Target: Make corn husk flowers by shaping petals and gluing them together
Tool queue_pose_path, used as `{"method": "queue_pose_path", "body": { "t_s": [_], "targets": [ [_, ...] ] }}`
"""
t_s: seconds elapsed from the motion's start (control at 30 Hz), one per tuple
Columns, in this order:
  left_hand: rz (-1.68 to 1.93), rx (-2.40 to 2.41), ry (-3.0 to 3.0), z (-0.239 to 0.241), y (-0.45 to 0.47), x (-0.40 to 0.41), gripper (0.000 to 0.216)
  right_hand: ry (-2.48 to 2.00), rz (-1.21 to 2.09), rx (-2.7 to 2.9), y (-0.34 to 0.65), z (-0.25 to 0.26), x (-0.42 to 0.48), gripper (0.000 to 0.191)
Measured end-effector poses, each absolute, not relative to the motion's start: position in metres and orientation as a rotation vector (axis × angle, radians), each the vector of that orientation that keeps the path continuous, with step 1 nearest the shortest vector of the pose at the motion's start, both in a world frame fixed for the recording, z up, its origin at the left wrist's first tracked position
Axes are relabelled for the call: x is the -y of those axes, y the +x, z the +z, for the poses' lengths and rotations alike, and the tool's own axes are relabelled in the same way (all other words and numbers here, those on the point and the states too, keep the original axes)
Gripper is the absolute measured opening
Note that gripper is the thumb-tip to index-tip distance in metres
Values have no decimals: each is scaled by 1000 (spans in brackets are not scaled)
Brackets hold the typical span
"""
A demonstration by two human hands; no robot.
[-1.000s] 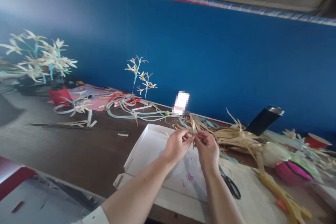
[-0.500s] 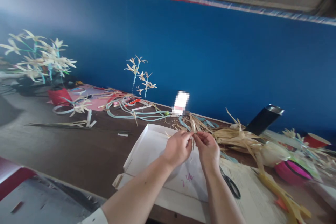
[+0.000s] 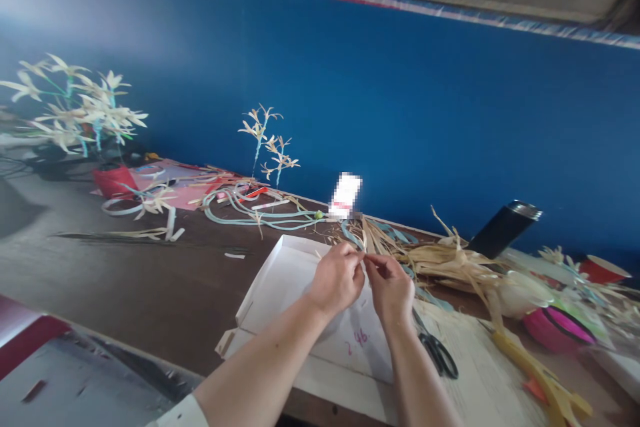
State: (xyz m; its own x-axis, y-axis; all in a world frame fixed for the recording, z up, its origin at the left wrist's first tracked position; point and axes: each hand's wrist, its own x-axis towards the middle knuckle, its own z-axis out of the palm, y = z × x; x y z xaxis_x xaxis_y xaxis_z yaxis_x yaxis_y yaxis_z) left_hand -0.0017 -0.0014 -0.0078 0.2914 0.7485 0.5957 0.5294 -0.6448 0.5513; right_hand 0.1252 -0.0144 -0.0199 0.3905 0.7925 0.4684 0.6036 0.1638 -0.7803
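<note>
My left hand (image 3: 338, 278) and my right hand (image 3: 387, 287) meet above a shallow white box lid (image 3: 280, 277). Both pinch a thin strip of dried husk (image 3: 369, 240) between thumb and fingers, and the strip stands up from the fingertips. The two hands touch at the fingertips. A heap of dried husks (image 3: 450, 260) lies just right of the hands. Black-handled scissors (image 3: 437, 350) rest on the board close under my right wrist.
A dark flask (image 3: 503, 228), a pink bowl (image 3: 557, 328) and a red cup (image 3: 603, 269) sit at the right. Husk flowers stand in a red pot (image 3: 114, 180) at the left and as a small sprig (image 3: 267, 143) by the blue wall. Pale green cords (image 3: 250, 210) lie behind the lid.
Both hands have drawn slightly left and closer together, the fingertips now pinched tight on the strip. Nothing else on the table has moved.
</note>
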Motion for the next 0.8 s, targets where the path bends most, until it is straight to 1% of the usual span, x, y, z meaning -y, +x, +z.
{"method": "queue_pose_path", "body": {
  "t_s": [0.27, 0.6, 0.8],
  "targets": [
    [1335, -1128, 1891, -13, 2, -6, 25, -1482, 237, 1328, 122, -16, 17, 27],
    [1376, -1141, 1747, -15, 3, -9, 25, -1436, 334, 1197, 123, -20, 12, 27],
    [1247, -1018, 1425, -11, 4, -13, 30, -1454, 332, 1226, 122, -19, 14, 30]
  ]
}}
